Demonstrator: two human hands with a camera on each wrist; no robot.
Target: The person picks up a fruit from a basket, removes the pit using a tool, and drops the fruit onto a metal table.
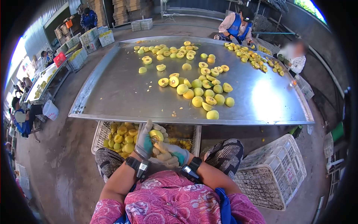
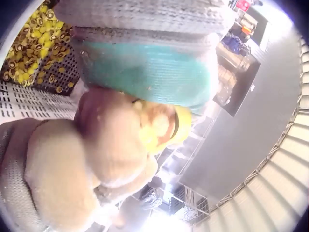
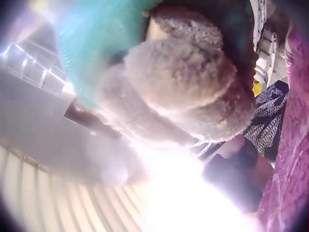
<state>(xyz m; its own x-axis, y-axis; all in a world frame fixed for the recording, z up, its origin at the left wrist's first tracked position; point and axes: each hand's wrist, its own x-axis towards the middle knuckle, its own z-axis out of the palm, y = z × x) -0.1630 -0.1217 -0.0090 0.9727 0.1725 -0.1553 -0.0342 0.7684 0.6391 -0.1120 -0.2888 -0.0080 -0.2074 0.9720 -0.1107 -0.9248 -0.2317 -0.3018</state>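
Note:
Above the lap, at the near edge of the metal table [image 1: 123, 100], the gloved left hand [image 1: 144, 141] grips a yellow fruit half [image 1: 156, 135]. In the left wrist view the cut face of the fruit [image 2: 166, 125] shows between the green palm and the fingers. The gloved right hand [image 1: 172, 154] is right against the fruit, its fingers curled; whatever they hold is hidden. In the right wrist view the curled fingers [image 3: 178, 77] hide what lies inside them. Whole and halved fruit [image 1: 197, 91] lie across the table.
Under the table edge stand a crate of fruit halves [image 1: 123, 138] and a second crate [image 1: 197, 143] with darker pieces. An empty white crate [image 1: 276, 171] stands at the right. Two people [image 1: 238, 28] sit at the far right side; others work at a table [image 1: 44, 80] on the left.

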